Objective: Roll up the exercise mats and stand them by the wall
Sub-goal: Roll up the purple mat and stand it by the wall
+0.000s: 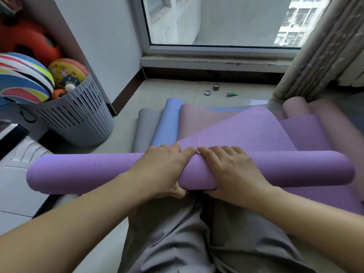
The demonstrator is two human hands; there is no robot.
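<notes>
A purple exercise mat (82, 170) lies across my lap as a thick roll, its free end (246, 131) still stretching away to the upper right. My left hand (159, 170) and my right hand (226, 172) grip the roll side by side at its middle, fingers over the top and thumbs underneath. Beyond the roll lie a blue mat (167, 123), a grey mat (144, 127) and a dusty pink mat (199, 119), partly curled on the floor. Another pink rolled edge (295, 107) shows at the right.
A grey slatted basket (78, 119) full of balls stands at the left by the white wall (110, 46). A window (216, 22) with a low sill is ahead, a curtain (319, 56) at the right. Small items (216, 89) lie on the tiled floor.
</notes>
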